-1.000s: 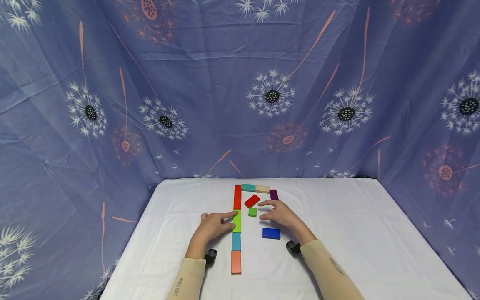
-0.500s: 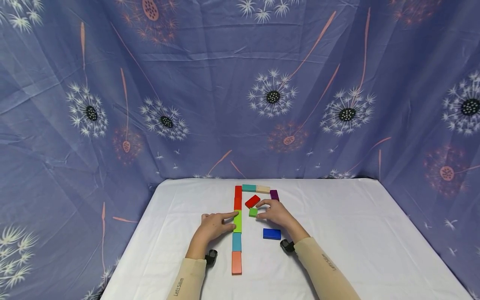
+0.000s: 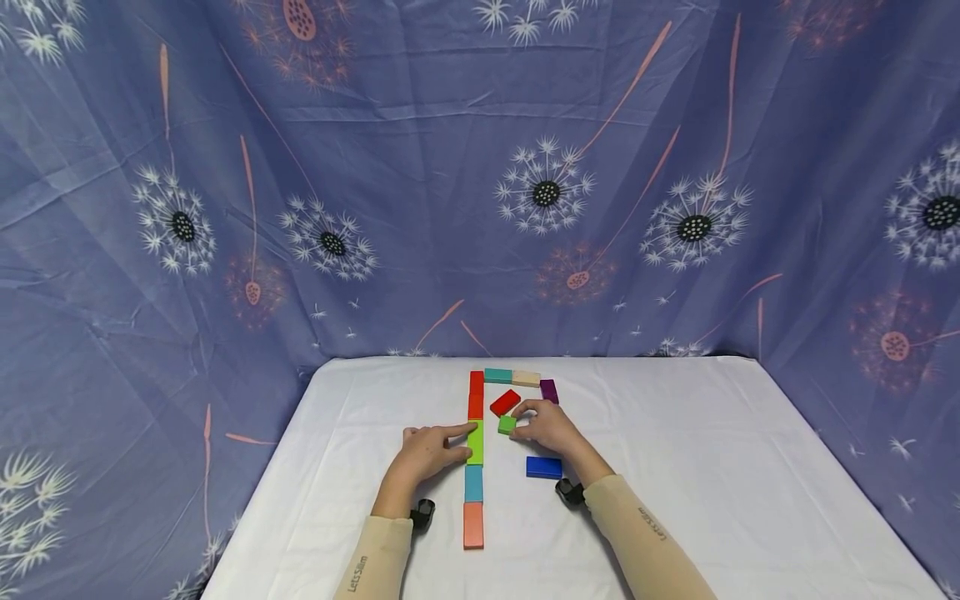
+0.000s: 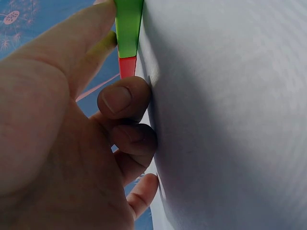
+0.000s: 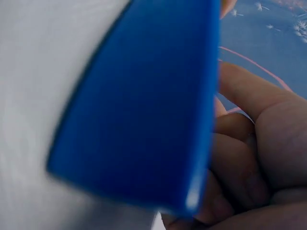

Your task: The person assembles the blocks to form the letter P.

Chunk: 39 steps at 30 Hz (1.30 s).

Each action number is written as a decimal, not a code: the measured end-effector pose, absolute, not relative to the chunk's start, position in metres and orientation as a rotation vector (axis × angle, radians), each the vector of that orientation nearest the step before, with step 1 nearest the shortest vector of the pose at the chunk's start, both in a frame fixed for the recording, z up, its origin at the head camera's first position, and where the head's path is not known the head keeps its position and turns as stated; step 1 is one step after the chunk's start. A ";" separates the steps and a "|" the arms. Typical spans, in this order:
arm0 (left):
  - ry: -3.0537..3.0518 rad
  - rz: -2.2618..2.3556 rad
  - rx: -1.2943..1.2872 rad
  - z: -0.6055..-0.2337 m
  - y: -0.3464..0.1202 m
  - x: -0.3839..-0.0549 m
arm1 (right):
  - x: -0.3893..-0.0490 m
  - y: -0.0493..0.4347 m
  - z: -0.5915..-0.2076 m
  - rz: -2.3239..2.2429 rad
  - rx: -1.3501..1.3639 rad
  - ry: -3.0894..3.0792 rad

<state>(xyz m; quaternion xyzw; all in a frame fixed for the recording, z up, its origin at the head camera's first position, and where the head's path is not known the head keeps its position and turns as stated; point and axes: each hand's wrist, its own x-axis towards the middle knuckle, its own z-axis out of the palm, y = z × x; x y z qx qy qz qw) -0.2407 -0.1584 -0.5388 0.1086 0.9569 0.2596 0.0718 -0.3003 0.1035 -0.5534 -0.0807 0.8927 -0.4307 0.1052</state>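
Observation:
In the head view my left hand (image 3: 429, 450) lies beside a column of blocks. Its straight index finger and thumb touch the left side of the light green block (image 3: 476, 443); in the left wrist view its other fingers (image 4: 127, 100) are bent down at the white cloth. My right hand (image 3: 549, 427) pinches a small green block (image 3: 507, 425) by its right side, between thumb and index finger. A tilted red block (image 3: 506, 403) lies just behind it. The blue block (image 3: 543, 467) lies below the right hand and hides its fingertips in the right wrist view.
The column also has red blocks (image 3: 476, 396) at the far end, a light blue block (image 3: 474, 483) and an orange block (image 3: 473, 525) nearer. Across the back lie a teal block (image 3: 498, 376), a beige block (image 3: 527, 379) and a purple block (image 3: 550, 391). A dandelion-print curtain (image 3: 450, 208) surrounds the table.
My right hand has moved left, and its thumb and index finger have closed on the small green block. The left hand keeps its place at the light green block.

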 end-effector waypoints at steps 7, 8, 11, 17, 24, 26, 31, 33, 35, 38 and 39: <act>2.873 0.798 0.342 -0.540 -0.159 -0.240 | -0.295 0.094 -0.551 -1.209 -0.266 2.667; 2.875 0.794 0.344 -0.540 -0.159 -0.240 | -0.295 0.092 -0.551 -1.198 -0.269 2.675; 2.880 0.789 0.351 -0.540 -0.159 -0.240 | -0.294 0.088 -0.552 -1.179 -0.264 2.690; 2.885 0.782 0.357 -0.540 -0.158 -0.240 | -0.293 0.084 -0.551 -1.163 -0.225 2.708; 2.885 0.787 0.342 -0.539 -0.158 -0.240 | -0.291 0.078 -0.550 -1.113 -0.230 2.739; 2.884 0.791 0.341 -0.538 -0.158 -0.240 | -0.291 0.077 -0.551 -1.101 -0.224 2.747; 2.889 0.787 0.347 -0.538 -0.158 -0.240 | -0.291 0.075 -0.552 -1.092 -0.201 2.755; 2.891 0.787 0.348 -0.538 -0.158 -0.240 | -0.291 0.075 -0.552 -1.098 -0.200 2.752; 2.886 0.797 0.347 -0.538 -0.158 -0.240 | -0.291 0.076 -0.552 -1.111 -0.197 2.744; 2.873 0.811 0.349 -0.538 -0.159 -0.239 | -0.292 0.078 -0.552 -1.130 -0.171 2.748; 2.870 0.815 0.350 -0.538 -0.159 -0.239 | -0.292 0.078 -0.551 -1.137 -0.163 2.756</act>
